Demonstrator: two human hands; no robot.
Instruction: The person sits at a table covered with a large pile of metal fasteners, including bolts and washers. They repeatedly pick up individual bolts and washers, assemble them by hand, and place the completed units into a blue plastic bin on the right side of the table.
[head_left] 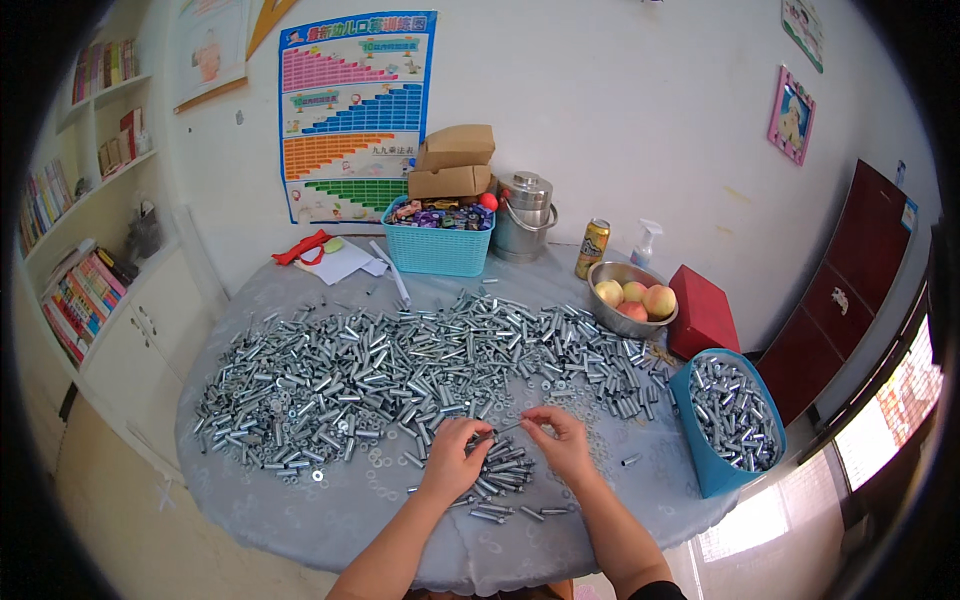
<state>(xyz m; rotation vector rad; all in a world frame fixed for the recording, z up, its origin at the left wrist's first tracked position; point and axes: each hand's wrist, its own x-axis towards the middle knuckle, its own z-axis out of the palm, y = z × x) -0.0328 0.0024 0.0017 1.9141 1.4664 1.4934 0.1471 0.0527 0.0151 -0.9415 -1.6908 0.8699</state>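
My left hand (457, 462) and my right hand (560, 446) are close together over the near middle of the table, fingers pinched. Between them runs a thin metal bolt (510, 427), its right end in my right fingertips and its left end at my left fingers. My left fingers cover whatever else is there. Just below the hands lies a small heap of bolts with sleeves (503, 473), with a few strays (488, 516) nearer me. Beyond spreads a wide pile of loose metal sleeves (370, 355). Flat washers (318, 476) are scattered along its near edge.
At the right a blue bin (707, 440) is full of metal pieces, near a red box (703, 312) and a steel bowl (612, 318) of peaches. A drink can (593, 249), spray bottle (648, 244), steel pail (524, 215) and turquoise basket (437, 250) line the back.
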